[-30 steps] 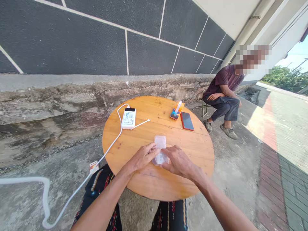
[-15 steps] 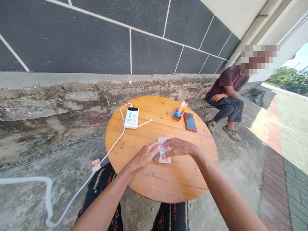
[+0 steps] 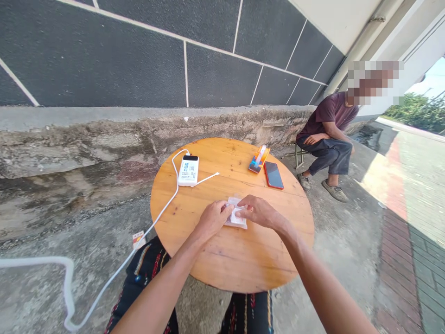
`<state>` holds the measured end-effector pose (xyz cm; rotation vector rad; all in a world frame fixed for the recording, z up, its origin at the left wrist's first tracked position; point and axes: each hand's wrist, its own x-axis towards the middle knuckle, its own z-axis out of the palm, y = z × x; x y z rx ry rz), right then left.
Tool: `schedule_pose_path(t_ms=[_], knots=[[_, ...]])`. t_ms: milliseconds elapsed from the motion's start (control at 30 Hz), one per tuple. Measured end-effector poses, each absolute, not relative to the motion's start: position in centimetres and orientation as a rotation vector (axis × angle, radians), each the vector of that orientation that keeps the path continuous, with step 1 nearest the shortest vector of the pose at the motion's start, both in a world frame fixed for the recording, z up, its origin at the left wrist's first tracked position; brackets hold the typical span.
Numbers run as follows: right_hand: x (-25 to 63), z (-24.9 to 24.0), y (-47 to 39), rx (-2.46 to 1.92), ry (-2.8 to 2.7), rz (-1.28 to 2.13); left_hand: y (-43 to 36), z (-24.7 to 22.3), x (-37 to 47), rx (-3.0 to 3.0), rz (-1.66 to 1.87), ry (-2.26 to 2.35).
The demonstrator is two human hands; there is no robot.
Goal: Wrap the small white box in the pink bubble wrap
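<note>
A small packet of clear, whitish plastic (image 3: 239, 220) lies on the round wooden table in front of me, folded over more than before. At its left side, my left hand (image 3: 215, 218) grips the edge with thumb and fingers close together. My right hand (image 3: 260, 211) comes in from the other side, its thumb and forefinger curved onto the plastic's upper right part. My fingers cover some of the packet, and I cannot make out what is inside, if anything.
On the wooden table (image 3: 222, 264) lie a white power bank (image 3: 188, 171) with a white cable (image 3: 163, 209), an orange tape dispenser (image 3: 259, 158) and a red-edged phone (image 3: 274, 175). A person (image 3: 330, 120) sits at right. A dark tiled wall (image 3: 139, 60) stands behind.
The packet's near part has been folded up, so it looks shorter. My left fingers have drawn in at its left edge, and my right hand has shifted slightly right.
</note>
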<state>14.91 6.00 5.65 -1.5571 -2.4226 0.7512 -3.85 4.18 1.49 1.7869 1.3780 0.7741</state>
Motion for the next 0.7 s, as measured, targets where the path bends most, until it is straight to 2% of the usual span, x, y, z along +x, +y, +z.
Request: schedule_pose_path(t_ms=[300, 500, 700], knots=[[15.3, 3.4, 4.3, -1.498, -2.332, 0.651, 5.1, 1.2, -3.1, 1.848, 0.642, 1.525], [14.7, 2.9, 2.0, -1.383, -2.251, 0.423, 5.4, 0.9, -3.0, 1.893, 0.638, 1.519], [14.1, 2.7, -1.4, -1.439, -2.246, 0.397, 2.8, 1.6, -3.4, 1.956, 0.639, 1.464]])
